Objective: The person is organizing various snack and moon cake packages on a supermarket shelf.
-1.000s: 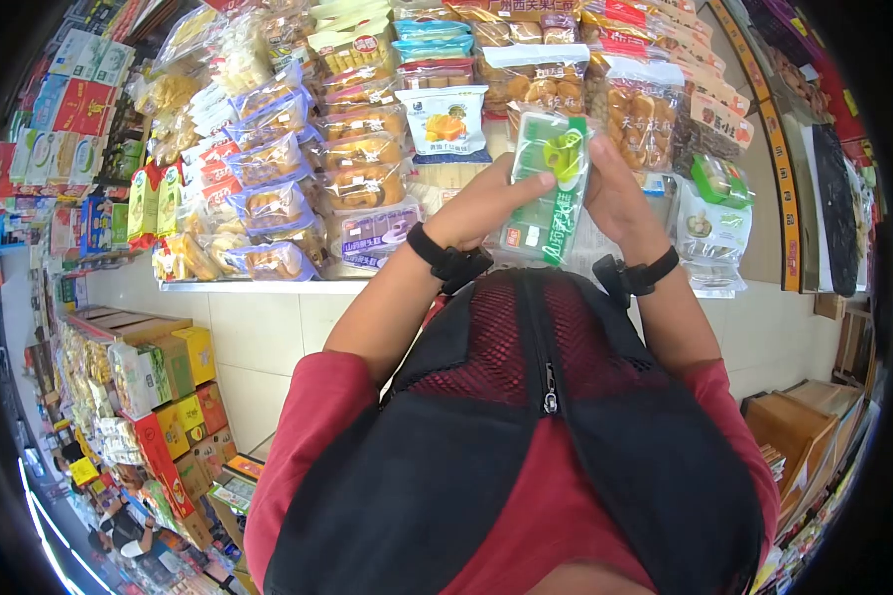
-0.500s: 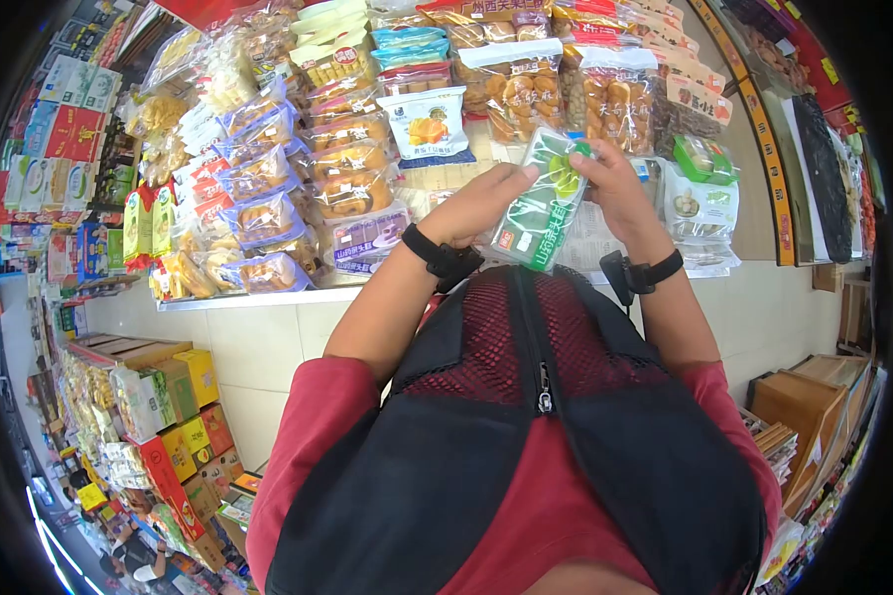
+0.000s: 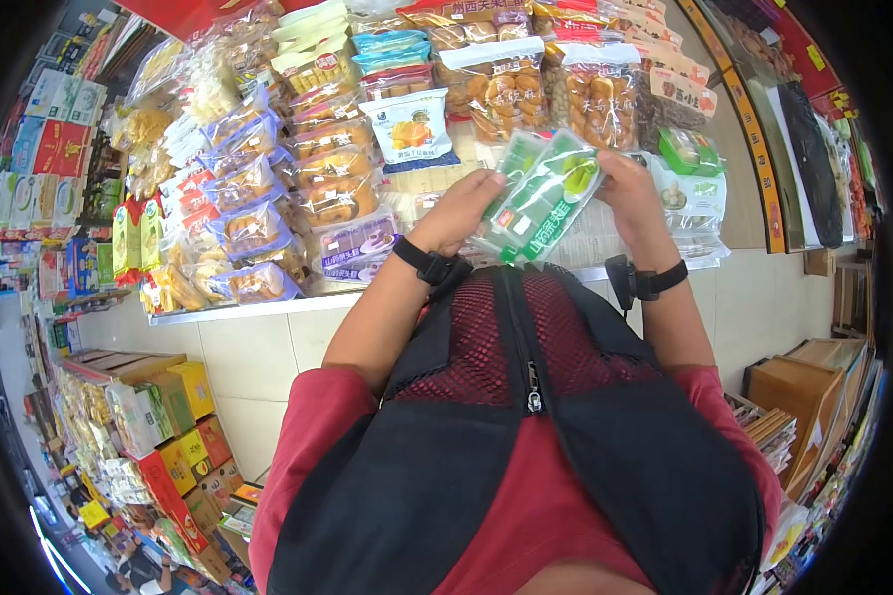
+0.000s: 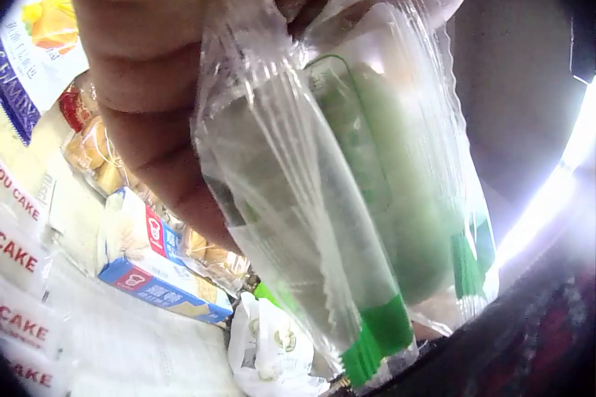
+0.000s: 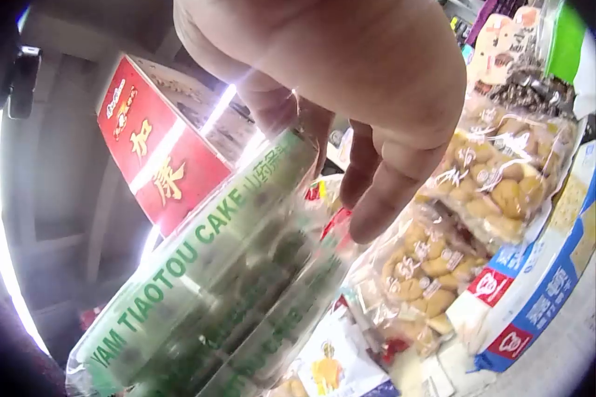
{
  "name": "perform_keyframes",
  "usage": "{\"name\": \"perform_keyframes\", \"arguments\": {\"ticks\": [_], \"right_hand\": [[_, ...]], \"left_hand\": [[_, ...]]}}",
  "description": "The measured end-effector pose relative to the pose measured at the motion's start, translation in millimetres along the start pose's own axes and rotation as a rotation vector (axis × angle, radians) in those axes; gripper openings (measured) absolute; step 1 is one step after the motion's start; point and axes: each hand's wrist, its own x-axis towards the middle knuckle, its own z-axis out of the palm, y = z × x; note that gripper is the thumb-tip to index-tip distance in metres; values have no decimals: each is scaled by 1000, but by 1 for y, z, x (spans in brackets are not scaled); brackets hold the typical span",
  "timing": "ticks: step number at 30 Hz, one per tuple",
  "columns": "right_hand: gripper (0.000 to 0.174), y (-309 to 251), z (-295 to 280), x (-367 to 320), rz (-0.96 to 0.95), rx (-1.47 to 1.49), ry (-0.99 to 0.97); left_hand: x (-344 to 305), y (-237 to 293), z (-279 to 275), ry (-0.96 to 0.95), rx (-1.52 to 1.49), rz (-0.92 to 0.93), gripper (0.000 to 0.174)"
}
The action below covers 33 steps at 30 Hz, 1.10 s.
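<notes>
Two clear trays of green yam cake, in wrappers with green print, overlap like a fan in front of the chest. My left hand (image 3: 463, 210) pinches the left side of the lower yam cake pack (image 3: 522, 159). By its upper right corner, my right hand (image 3: 627, 188) grips the upper yam cake pack (image 3: 558, 193). The left wrist view shows the crinkled wrapper ends (image 4: 307, 201) below the left fingers. In the right wrist view, the lettered side of a yam cake pack (image 5: 186, 276) hangs under the right thumb and fingers.
Under the hands is a display table (image 3: 318, 300) with rows of bagged pastries (image 3: 332, 198). Purple yam cake packs (image 3: 357, 246) lie left of the left hand, and a white-and-blue snack bag (image 3: 409, 129) lies ahead. A green-lidded pack (image 3: 692, 154) sits at right. Stacked cartons (image 3: 184, 426) stand at lower left.
The yam cake packs, seen as one stack before, have slid apart into a fan, the upper one tilting right. My hands have spread slightly apart. The table has shifted left in the head view.
</notes>
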Motion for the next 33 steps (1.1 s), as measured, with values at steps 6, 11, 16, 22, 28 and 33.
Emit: {"name": "perform_keyframes", "arguments": {"ticks": [6,11,16,22,28,33], "right_hand": [[29,10,-68,-11,45,66,198],[46,41,-108,-38,93,161,431],[34,82,-123,-58,75,246,518],[69,95,-82,-60,39,372,743],[76,76,-82,-81,237,-188,621],[56,88,-94,-65,91,-837,460]], "left_hand": [[2,-12,-19,178,-41,28,36],[-1,-17,-31,268,-130,114,39],[0,-16,-39,212,-176,97,39],[-6,-9,-35,207,-215,60,38],[-6,-9,-33,236,-212,107,38],[-8,-13,-40,197,-202,88,39]]}}
